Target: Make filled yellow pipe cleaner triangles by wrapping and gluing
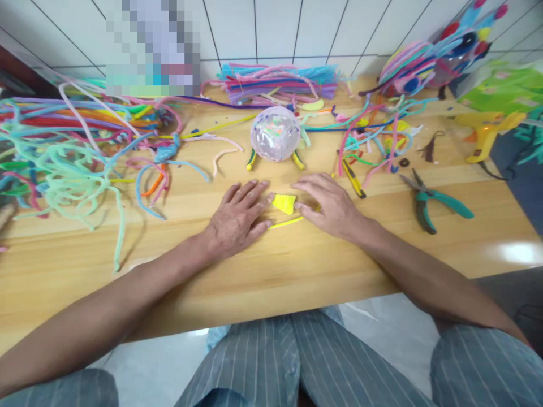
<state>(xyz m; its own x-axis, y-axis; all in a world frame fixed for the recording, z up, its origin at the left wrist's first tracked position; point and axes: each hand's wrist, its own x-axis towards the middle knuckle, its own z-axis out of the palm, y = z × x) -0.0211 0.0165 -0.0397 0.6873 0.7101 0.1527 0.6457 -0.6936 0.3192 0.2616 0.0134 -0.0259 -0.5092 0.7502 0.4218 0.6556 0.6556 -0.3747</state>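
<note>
The yellow pipe-cleaner trapezoid lies on the tabletop between the left hand, fingers spread flat, and the right hand, grip loosely open; gentle fingertip pressure from both sides (never squashing) should keep its edges straight.

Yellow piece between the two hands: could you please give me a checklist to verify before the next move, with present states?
1. Yellow piece on the table: ok.
2. Left hand and right hand on opposite sides of it: ok.
3. Firm fingertip contact with the piece: cannot tell.
4. Yellow strand fully visible: not ok, the right hand covers part.
5. Pliers apart from both hands: ok.
6. Glue gun cool: cannot tell.
</note>
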